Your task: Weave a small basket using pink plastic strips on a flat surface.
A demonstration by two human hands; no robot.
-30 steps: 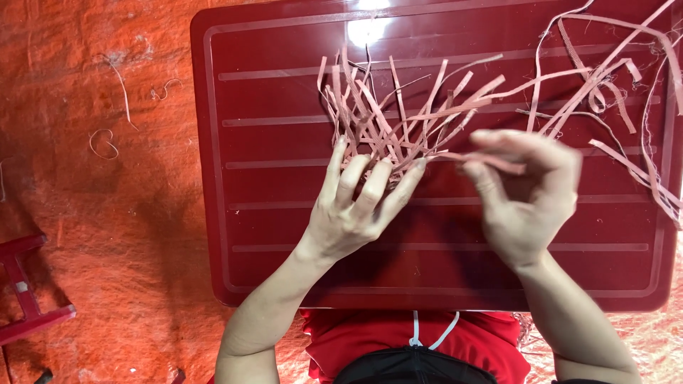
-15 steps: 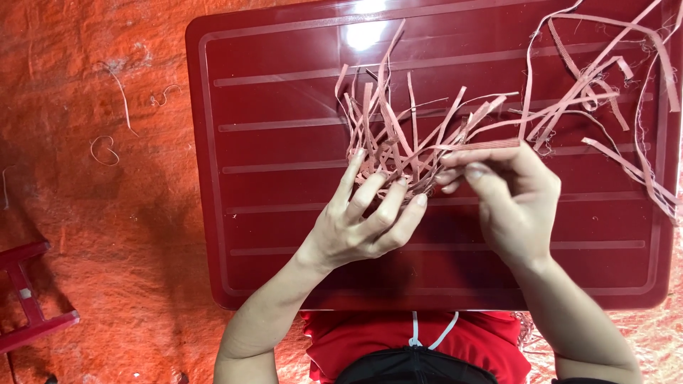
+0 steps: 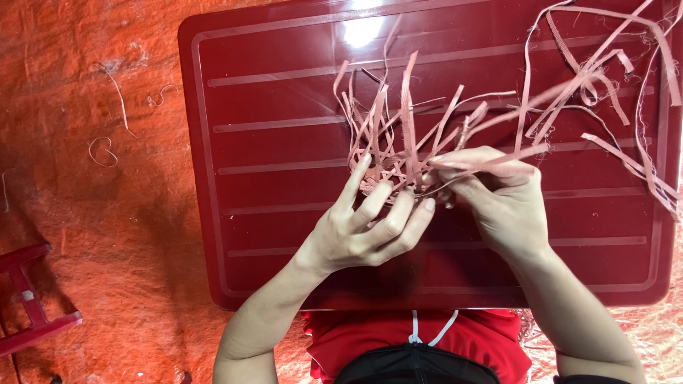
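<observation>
- The left hand lies on the red tabletop with fingers spread; its fingertips press on a small woven piece of pink strips, pinning it rather than clenching it.
- The weave sits near the middle of the tabletop, touching both hands, with loose strip ends fanning upward and outward from it.
- The right hand is just beside the left, its grip pinched on 1 strip that runs from the weave across its knuckles toward the right.
- A loose bundle of strips lies at the tabletop's far right corner, some trailing over the right edge; a few long strands run from it to the weave.
- The tabletop has raised ridges across it and a bright glare near its far edge.
- An orange mat covers the floor to the left, with a few thin scraps scattered on it.
- Part of a red stool shows at the lower left.
- The person's red shirt shows at the near edge.
</observation>
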